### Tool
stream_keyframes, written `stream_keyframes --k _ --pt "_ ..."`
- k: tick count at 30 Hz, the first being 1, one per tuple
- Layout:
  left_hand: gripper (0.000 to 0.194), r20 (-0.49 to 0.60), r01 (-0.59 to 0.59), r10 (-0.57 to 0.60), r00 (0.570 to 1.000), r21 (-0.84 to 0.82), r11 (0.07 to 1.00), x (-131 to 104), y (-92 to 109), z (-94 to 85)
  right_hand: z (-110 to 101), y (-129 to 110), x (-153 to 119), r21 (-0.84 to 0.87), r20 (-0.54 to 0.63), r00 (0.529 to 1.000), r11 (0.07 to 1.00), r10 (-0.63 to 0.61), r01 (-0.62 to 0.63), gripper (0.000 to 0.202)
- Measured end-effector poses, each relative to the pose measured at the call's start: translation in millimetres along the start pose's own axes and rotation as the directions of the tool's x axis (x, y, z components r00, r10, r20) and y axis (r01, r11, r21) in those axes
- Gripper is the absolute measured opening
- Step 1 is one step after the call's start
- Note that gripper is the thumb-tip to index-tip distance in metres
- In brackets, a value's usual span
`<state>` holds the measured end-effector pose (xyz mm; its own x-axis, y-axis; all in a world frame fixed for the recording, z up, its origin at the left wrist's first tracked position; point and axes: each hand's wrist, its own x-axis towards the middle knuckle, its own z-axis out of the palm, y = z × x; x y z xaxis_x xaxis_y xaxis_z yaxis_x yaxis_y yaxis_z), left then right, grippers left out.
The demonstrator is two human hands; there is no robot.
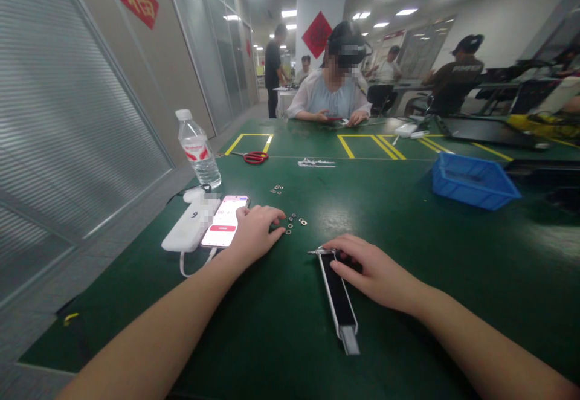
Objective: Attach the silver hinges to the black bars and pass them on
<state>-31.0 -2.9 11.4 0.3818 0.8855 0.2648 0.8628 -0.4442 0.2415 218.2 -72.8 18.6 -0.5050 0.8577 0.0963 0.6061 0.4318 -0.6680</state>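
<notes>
My left hand (259, 226) lies low over the tabletop (399, 225), thumb and fingers parted, tips just beside a few small metal rings (303, 222). A second small cluster of rings (278, 187) sits a little beyond those fingertips. My right hand (369, 267) is at the far end of a long black-and-white holder (338, 291), fingertips at the slim metal rod (315, 252) lying across it; I cannot tell whether they pinch the rod or only rest there. The holder runs back towards me, between my forearms.

Left of my left hand — partly behind it — is a lit phone (226, 216), with a white power bank (186, 228) beside it and a water bottle (200, 152) just past that. Beyond both hands lie red-handled scissors (256, 158) and thin white strips (316, 163). A blue bin (473, 191) stands well off, ahead and right of my right hand. Across from me sits a person (333, 95) in a headset.
</notes>
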Motion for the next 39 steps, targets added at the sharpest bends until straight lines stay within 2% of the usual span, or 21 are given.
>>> stream_keyframes --k 4,11,15,18,21,27,39 --pt "0.012 -0.012 -0.031 0.032 0.999 0.092 0.995 -0.1 -1.4 0.6 0.2 1.0 -0.1 -0.035 -0.031 1.000 0.999 0.000 -0.001 0.026" --pt "0.014 -0.006 -0.121 0.121 0.993 0.050 0.991 -3.1 5.3 3.4 2.4 4.7 0.6 -0.080 -0.075 0.992 0.991 0.102 -0.108 0.027" --pt "0.017 -0.003 -0.128 0.129 0.992 0.018 0.992 -3.2 9.4 5.9 5.8 4.9 0.8 -0.075 -0.096 0.988 0.989 0.120 -0.127 0.026" --pt "0.026 -0.039 -0.083 0.083 0.996 -0.007 0.996 -2.2 8.5 6.3 8.4 5.3 1.3 -0.059 -0.107 0.990 0.993 0.094 -0.100 0.026" --pt "0.028 -0.065 -0.066 0.068 0.996 0.028 0.997 -1.7 5.4 5.3 9.2 6.8 1.8 -0.051 -0.097 0.992 0.995 0.077 -0.083 0.026" --pt "0.017 0.012 -0.062 0.061 0.998 0.094 0.994 -2.0 3.5 3.7 6.1 5.2 1.5 -0.062 -0.057 0.996 0.996 0.066 -0.070 0.026" --pt "0.013 -0.030 -0.111 0.112 0.993 0.025 0.993 -4.6 12.0 6.5 4.7 -0.7 1.9 -0.081 -0.028 0.996 0.993 0.088 -0.090 0.026"
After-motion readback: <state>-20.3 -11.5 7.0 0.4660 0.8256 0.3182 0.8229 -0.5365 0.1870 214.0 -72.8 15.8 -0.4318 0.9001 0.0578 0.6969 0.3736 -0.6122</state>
